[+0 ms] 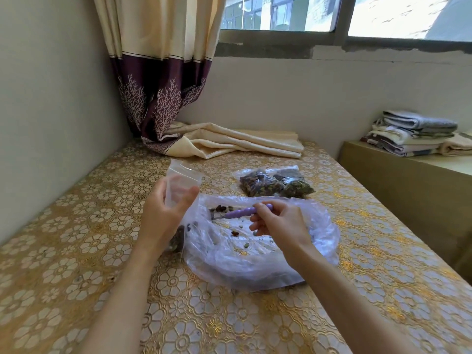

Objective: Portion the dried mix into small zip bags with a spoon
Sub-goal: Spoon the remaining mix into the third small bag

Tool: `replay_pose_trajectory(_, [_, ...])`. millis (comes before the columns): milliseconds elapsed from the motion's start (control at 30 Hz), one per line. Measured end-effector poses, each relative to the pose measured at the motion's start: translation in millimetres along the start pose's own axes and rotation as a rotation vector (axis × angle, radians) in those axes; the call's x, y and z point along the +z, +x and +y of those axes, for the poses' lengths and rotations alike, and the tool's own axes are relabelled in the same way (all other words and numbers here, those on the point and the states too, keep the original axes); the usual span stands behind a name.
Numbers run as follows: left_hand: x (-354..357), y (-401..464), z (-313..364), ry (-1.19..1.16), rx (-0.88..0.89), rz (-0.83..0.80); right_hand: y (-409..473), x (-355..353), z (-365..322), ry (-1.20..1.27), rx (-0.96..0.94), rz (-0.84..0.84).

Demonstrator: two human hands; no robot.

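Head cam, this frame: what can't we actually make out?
- Spoon bowl: head view, blurred behind the big bag's film; load unclear.
- Small bag mouth: clear film, left hand covers its lower part; open or sealed unclear.
- Dark bits under the left wrist: hidden by the arm.
- Filled bags: overlapping, count unclear.
- Right hand: fingertips hidden.

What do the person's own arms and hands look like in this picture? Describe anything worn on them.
Both forearms are bare as far as the frame shows, with no sleeves in view. The left hand and the right hand wear no gloves. No rings, watch or bracelets are visible.
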State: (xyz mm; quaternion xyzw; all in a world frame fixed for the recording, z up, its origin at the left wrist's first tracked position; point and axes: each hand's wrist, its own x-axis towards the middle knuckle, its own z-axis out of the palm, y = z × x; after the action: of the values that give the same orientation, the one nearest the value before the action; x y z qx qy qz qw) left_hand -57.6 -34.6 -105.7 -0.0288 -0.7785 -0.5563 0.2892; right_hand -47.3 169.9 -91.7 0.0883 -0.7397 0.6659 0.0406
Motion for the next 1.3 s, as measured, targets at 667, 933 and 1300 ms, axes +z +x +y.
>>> replay_pose_trajectory(667, [1.2, -1.1, 2.0, 0.046, -0.004, -0.096, 0.0, -39.9, 3.1, 0.342, 0.173, 0.193])
replay_pose_trajectory(933, [4.1, -3.8, 0.4, 0.150, -0.033, -0.180, -1.5, -48.9, -31.2, 0.395, -0.015, 0.161])
replay_pose_trajectory(1300, [5.4, -5.8, 7.9, -0.014, -0.055, -0.185, -11.3, -30.8, -51.9, 0.057, -0.353, -0.070])
